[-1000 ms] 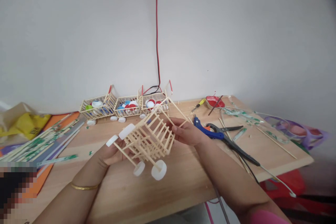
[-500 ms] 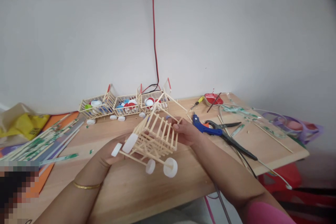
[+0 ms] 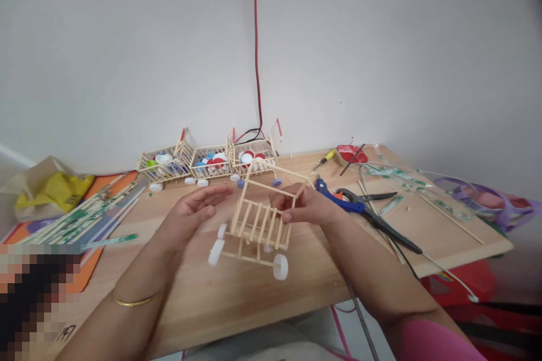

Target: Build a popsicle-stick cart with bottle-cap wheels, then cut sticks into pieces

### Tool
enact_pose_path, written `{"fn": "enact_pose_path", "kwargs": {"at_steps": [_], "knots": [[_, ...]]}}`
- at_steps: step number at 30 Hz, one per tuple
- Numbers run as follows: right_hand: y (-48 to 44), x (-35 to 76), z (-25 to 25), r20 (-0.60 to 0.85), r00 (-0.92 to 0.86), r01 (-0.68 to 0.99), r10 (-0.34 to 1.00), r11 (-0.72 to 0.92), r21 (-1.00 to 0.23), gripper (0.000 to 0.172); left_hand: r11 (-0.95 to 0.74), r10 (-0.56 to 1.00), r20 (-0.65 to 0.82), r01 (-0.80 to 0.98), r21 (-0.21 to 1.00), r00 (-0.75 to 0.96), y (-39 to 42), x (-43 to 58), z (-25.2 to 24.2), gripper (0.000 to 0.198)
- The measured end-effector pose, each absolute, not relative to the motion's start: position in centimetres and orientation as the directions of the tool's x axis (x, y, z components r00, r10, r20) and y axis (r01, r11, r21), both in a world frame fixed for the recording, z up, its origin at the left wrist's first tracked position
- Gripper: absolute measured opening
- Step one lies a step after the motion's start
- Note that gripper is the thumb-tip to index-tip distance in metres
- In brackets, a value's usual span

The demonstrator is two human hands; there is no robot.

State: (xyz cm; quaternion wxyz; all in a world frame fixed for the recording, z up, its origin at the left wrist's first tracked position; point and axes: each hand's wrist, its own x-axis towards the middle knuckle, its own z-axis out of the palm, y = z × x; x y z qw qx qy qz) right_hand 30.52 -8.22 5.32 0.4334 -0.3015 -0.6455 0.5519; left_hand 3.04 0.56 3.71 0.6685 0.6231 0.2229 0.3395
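A small cart built of wooden sticks (image 3: 258,224), with white bottle-cap wheels (image 3: 280,267), sits upright just above the wooden table (image 3: 237,299). My right hand (image 3: 305,206) pinches the cart's upper right rail. My left hand (image 3: 190,215) hovers at the cart's left side, fingers spread and apart from it, holding nothing. A gold bangle circles my left wrist.
Three stick baskets filled with coloured caps (image 3: 212,161) line the wall, under a red and black wire (image 3: 256,56). A blue glue gun (image 3: 334,197), black scissors (image 3: 372,217), a screwdriver and a red dish (image 3: 351,153) lie right. Sticks and orange paper (image 3: 80,220) lie left.
The cart has turned from tilted on its side to upright, wheels down, and dropped toward the table. My left hand has let go of it and opened.
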Motion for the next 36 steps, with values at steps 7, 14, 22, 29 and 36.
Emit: {"fn": "enact_pose_path", "kwargs": {"at_steps": [7,14,22,29,36], "knots": [[-8.5,30.5,6.2,0.287,-0.495,0.101,0.82,0.382,-0.919,0.023,-0.311,0.622,0.242,-0.049,0.949,0.745,-1.2,3.8,6.5,0.054],[-8.8,29.8,7.0,0.397,-0.554,0.317,0.732,0.626,-0.713,0.016,-0.514,0.583,0.253,0.109,0.851,0.772,-3.2,4.9,7.6,0.034],[-8.7,29.3,6.5,0.411,-0.619,0.347,0.669,0.703,-0.621,0.028,-0.623,0.507,0.303,0.1,0.776,0.807,-2.7,4.0,6.6,0.009],[-8.9,32.2,7.2,0.321,-0.538,0.222,0.779,0.499,-0.838,0.041,-0.624,0.467,0.266,0.101,0.775,0.843,-2.3,2.5,5.5,0.018],[-7.8,31.9,5.9,0.235,-0.084,0.401,0.968,0.248,-0.882,0.024,-0.458,0.611,0.146,0.197,0.867,0.778,-1.8,2.2,5.0,0.094]]}}
